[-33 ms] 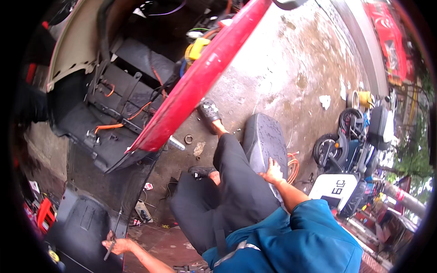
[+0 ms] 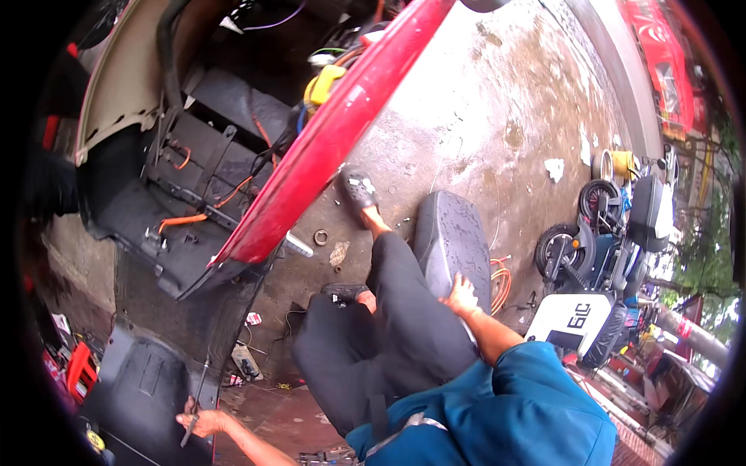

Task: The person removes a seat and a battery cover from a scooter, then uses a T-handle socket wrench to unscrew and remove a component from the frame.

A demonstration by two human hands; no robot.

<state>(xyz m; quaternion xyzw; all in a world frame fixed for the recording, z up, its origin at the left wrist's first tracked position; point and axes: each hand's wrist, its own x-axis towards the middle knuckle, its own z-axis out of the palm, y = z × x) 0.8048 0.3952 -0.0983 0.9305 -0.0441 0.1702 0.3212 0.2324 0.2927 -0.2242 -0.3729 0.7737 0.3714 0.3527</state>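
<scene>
Fingers of the left hand (image 2: 203, 423) are closed around a slim metal rod-like tool (image 2: 200, 384), perhaps a long-handled wrench, held slantwise over a moulded black panel (image 2: 148, 373) at the lower left; whether its far end touches anything cannot be told. The right hand (image 2: 464, 297) grips nothing: it lies with its fingers loosely spread on a long grey padded seat (image 2: 448, 233), spotted with wet-looking marks, just beside the right thigh.

The step in hand looks like a pause with the tool at the ready, the right hand serving as a prop. Putting the tool to use would call for settling its end on a fastener, which none of the views makes out, and perhaps freeing the right hand to steady the part.

Ahead and to the left, a red body panel (image 2: 334, 132) slants across an opened vehicle bay, hiding part of the orange wiring (image 2: 185, 220) and a yellow part (image 2: 323, 84). That panel limits reach from the right, and the exposed wiring could snag a tool. A metal ring (image 2: 321, 238) lies near the clog (image 2: 359, 190). Beyond the seat are an orange cable coil (image 2: 501, 283) and parked motorbikes (image 2: 571, 252).
</scene>
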